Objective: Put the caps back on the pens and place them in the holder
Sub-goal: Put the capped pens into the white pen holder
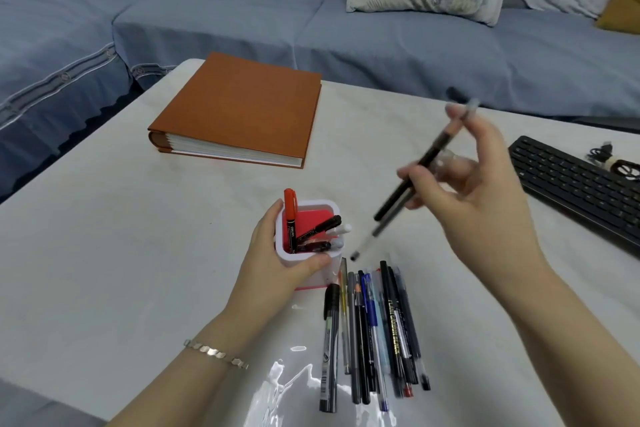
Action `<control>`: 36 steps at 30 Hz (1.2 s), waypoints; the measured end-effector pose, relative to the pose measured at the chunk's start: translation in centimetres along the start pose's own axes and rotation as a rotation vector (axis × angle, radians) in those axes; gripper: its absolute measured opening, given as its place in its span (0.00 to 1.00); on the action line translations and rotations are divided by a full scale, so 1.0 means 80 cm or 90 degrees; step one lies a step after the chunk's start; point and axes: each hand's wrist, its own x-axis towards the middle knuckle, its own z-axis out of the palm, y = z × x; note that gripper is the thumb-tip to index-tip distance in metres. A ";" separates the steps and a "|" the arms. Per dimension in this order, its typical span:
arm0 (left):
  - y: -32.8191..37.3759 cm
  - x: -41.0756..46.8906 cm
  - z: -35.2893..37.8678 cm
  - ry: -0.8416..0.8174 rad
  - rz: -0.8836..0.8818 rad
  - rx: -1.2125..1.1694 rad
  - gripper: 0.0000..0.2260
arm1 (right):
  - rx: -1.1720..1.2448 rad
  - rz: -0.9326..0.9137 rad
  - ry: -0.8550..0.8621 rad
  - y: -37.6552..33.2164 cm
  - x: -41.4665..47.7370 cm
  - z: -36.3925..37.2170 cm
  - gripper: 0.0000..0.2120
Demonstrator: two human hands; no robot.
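Left grip (277, 263) wrapped round holder (311, 202), thumb on the near wall; judged to steady it against tipping. Right grip (485, 191) pinches two pens (426, 159) (blurred, caps uncertain). Their tips slant down from the grip toward the holder mouth, just short of it. Loose pens (374, 329) lie on bench (138, 253) beneath both grips, near to hand.
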 end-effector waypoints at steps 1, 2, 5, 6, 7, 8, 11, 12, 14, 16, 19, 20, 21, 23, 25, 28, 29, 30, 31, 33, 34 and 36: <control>-0.001 0.000 -0.001 0.000 -0.003 0.002 0.35 | 0.016 -0.042 -0.001 -0.007 0.002 0.011 0.30; -0.001 0.000 -0.001 0.001 -0.007 0.001 0.36 | 0.018 -0.072 -0.008 -0.009 0.002 0.022 0.34; -0.003 0.001 0.000 0.002 -0.005 -0.006 0.38 | -0.040 -0.097 -0.036 0.003 0.002 0.054 0.40; -0.004 0.001 0.000 0.003 -0.004 -0.005 0.38 | -0.075 -0.099 -0.056 0.010 0.001 0.063 0.41; -0.005 0.001 0.000 0.005 -0.005 -0.004 0.38 | -0.118 -0.103 -0.085 0.018 -0.001 0.071 0.40; -0.006 0.002 0.001 0.005 -0.006 -0.004 0.38 | -0.162 -0.105 -0.123 0.025 -0.003 0.078 0.38; -0.007 0.005 0.001 -0.001 -0.013 -0.014 0.38 | -0.244 -0.086 -0.207 0.050 -0.011 0.092 0.27; -0.006 0.005 0.001 -0.003 -0.009 -0.017 0.37 | -0.253 -0.077 -0.208 0.058 -0.015 0.096 0.22; -0.005 0.005 0.001 0.004 -0.003 -0.017 0.36 | -0.287 -0.097 -0.175 0.073 -0.020 0.099 0.15; -0.005 0.004 0.001 0.014 -0.004 -0.009 0.38 | -0.331 -0.158 -0.145 0.084 -0.026 0.095 0.16; -0.008 0.003 0.000 0.011 -0.005 -0.005 0.40 | -0.258 -0.161 -0.112 0.087 -0.031 0.071 0.18; -0.009 0.003 0.000 0.009 -0.006 -0.004 0.40 | -0.230 -0.122 -0.096 0.086 -0.034 0.059 0.17; -0.010 0.003 0.000 0.007 -0.006 -0.002 0.40 | -0.216 -0.069 -0.074 0.088 -0.037 0.045 0.16; -0.010 0.003 -0.001 0.006 -0.004 0.001 0.39 | -0.246 0.065 -0.036 0.101 -0.040 0.019 0.12; -0.009 0.002 0.000 0.006 -0.005 0.002 0.38 | -0.348 0.229 -0.068 0.119 -0.044 -0.004 0.14; -0.005 0.001 0.000 0.009 -0.006 -0.001 0.38 | -0.498 0.421 -0.231 0.138 -0.058 -0.013 0.23; -0.004 0.000 0.001 0.011 -0.006 0.000 0.37 | -0.507 0.447 -0.261 0.141 -0.062 -0.010 0.23; -0.003 0.000 0.001 0.013 -0.007 0.003 0.37 | -0.495 0.456 -0.266 0.142 -0.065 -0.007 0.23; -0.002 0.000 0.001 0.016 -0.008 0.006 0.37 | -0.477 0.455 -0.257 0.145 -0.066 -0.004 0.21; 0.000 -0.001 0.002 0.019 -0.010 0.004 0.37 | -0.452 0.457 -0.248 0.146 -0.065 0.001 0.16; 0.001 -0.001 0.002 0.018 -0.010 0.002 0.37 | -0.443 0.460 -0.246 0.147 -0.065 0.002 0.13; 0.001 -0.001 0.003 0.017 -0.009 0.000 0.37 | -0.431 0.467 -0.242 0.150 -0.064 0.004 0.06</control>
